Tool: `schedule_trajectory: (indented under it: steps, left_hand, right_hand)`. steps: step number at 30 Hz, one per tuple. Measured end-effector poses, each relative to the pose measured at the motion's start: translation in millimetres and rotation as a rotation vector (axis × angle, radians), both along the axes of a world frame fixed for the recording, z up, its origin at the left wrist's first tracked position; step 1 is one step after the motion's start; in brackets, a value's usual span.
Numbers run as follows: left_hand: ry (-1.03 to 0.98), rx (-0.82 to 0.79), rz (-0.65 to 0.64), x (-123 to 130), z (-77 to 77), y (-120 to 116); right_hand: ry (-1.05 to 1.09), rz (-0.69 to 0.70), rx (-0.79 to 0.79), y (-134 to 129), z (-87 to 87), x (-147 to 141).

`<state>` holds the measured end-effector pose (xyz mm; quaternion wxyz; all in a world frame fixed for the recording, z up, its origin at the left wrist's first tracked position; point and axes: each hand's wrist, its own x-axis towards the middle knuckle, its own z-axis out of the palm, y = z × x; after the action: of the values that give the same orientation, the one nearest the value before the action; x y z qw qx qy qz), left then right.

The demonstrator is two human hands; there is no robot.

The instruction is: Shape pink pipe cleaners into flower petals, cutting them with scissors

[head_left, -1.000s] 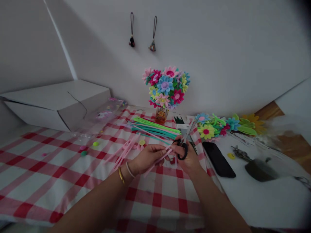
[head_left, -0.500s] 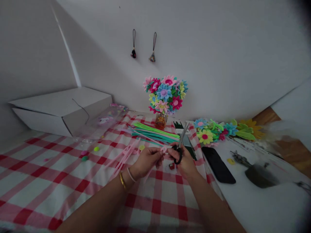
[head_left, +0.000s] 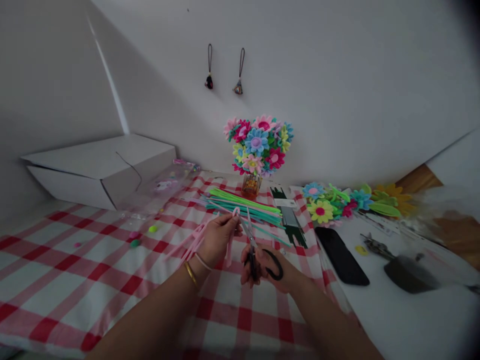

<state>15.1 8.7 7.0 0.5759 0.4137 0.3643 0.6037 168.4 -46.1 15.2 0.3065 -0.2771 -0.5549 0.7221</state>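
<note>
My left hand (head_left: 221, 234) pinches a looped pink pipe cleaner (head_left: 236, 212), with a length of it hanging below the fingers. In my right hand (head_left: 258, 265) is a pair of black-handled scissors (head_left: 250, 235). Their blades are spread and point up and away, close to the right of the pink loop. Whether the blades touch the pink piece I cannot tell. More pink pipe cleaners (head_left: 192, 244) lie beside and partly behind my left wrist. Beyond the hands lies a bundle of green, teal and lilac pipe cleaners (head_left: 243, 205).
A vase of fuzzy flowers (head_left: 250, 185) stands at the back of the checked cloth (head_left: 150, 300). To the left are a white box (head_left: 97, 160), a clear plastic bag (head_left: 161, 190) and small pompoms (head_left: 135, 243). On the right lie a black phone (head_left: 342, 256) and loose fuzzy flowers (head_left: 322, 210).
The scissors have swung from upright with blades together to opened blades near the pink loop. My right hand has moved down and turned over; my left hand has risen slightly leftward with the pink piece.
</note>
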Motion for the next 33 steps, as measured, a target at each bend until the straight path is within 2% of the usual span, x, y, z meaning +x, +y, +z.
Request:
schedule_trajectory:
  steps: [4, 8, 13, 19, 29, 33]
  left_hand:
    - [0.093, 0.02, -0.046, 5, 8.4, -9]
    - [0.139, 0.042, -0.201, 10, 10.1, -16]
    - [0.005, -0.001, -0.322, 7, 10.5, -15]
    - [-0.013, 0.029, -0.496, 0, 14.6, -15]
    - [-0.144, -0.026, -0.481, 0, 14.5, -16]
    - [-0.176, -0.077, -0.42, -1, 13.0, -14]
  right_hand:
    - [0.012, -0.071, -0.054, 2, 0.5, 0]
    - [0.069, -0.144, -0.103, 4, 4.3, 1]
    - [0.108, -0.133, -0.2, 4, 8.9, 5]
    - [0.112, -0.087, -0.144, 2, 8.5, 7]
    - [0.038, -0.104, -0.012, 2, 10.6, 9]
    - [-0.064, -0.091, 0.063, 1, 16.9, 11]
